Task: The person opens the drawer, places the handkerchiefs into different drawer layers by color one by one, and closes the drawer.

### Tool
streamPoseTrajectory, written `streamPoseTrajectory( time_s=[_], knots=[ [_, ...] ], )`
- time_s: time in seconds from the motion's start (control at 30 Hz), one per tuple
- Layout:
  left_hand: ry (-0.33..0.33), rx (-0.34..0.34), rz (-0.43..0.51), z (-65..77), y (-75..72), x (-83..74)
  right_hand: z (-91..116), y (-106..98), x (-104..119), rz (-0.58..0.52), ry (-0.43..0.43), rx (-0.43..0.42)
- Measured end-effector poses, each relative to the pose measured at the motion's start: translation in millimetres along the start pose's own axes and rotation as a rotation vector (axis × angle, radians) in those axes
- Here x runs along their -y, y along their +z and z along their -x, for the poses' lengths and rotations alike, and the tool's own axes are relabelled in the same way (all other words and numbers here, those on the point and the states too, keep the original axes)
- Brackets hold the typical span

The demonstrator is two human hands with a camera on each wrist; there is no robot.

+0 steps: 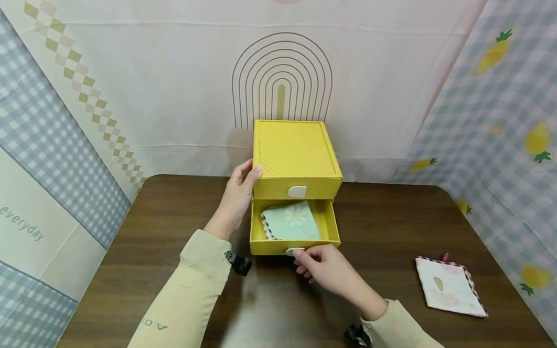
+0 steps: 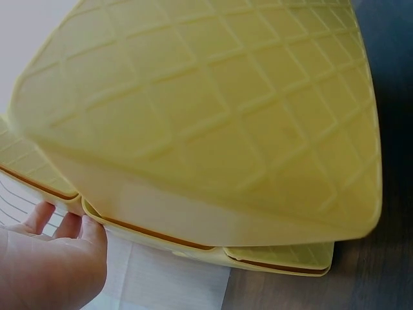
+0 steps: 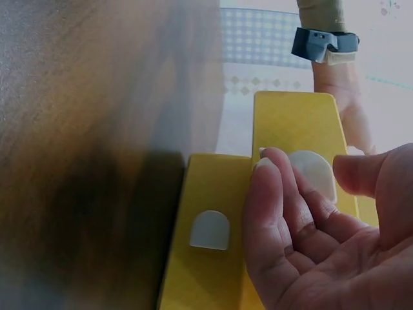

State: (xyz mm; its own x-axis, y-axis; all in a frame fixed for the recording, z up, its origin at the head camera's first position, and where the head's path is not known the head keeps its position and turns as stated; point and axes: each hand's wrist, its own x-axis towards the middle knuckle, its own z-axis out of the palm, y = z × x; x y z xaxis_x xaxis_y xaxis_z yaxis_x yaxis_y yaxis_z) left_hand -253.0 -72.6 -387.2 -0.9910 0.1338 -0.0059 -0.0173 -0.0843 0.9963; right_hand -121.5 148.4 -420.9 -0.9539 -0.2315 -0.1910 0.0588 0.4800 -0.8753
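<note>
A yellow drawer cabinet (image 1: 296,149) stands at the back of the table. Below its closed top drawer, another drawer (image 1: 267,247) is pulled out and holds a folded pale green cloth (image 1: 291,220) with a white flower and a checked edge. My right hand (image 1: 333,273) pinches this drawer's white handle (image 3: 315,171) between thumb and fingers. Against the cabinet's left side rests my left hand (image 1: 234,197), its thumb at the upper front corner. In the left wrist view, the fingertips (image 2: 92,226) press on the cabinet's edge, beside the drawer's patterned side.
A white square cloth (image 1: 450,287) with a checked edge lies on the right of the brown table (image 1: 168,243). In the right wrist view, a lower closed drawer (image 3: 210,278) shows its white handle. A pale fabric backdrop (image 1: 170,85) hangs right behind the cabinet.
</note>
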Motion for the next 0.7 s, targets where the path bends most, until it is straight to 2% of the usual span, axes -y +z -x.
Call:
streamPoseTrajectory(
  time_s=[0.43,0.7],
  knots=[
    [-0.013,-0.004,-0.013,1.0,0.0,-1.1,-7.1,3.8,-7.5,-0.059,0.077,-0.007],
    [-0.015,-0.002,-0.009,0.3,-0.3,1.1,-6.9,4.8,-6.8,-0.042,0.086,-0.011]
  ],
)
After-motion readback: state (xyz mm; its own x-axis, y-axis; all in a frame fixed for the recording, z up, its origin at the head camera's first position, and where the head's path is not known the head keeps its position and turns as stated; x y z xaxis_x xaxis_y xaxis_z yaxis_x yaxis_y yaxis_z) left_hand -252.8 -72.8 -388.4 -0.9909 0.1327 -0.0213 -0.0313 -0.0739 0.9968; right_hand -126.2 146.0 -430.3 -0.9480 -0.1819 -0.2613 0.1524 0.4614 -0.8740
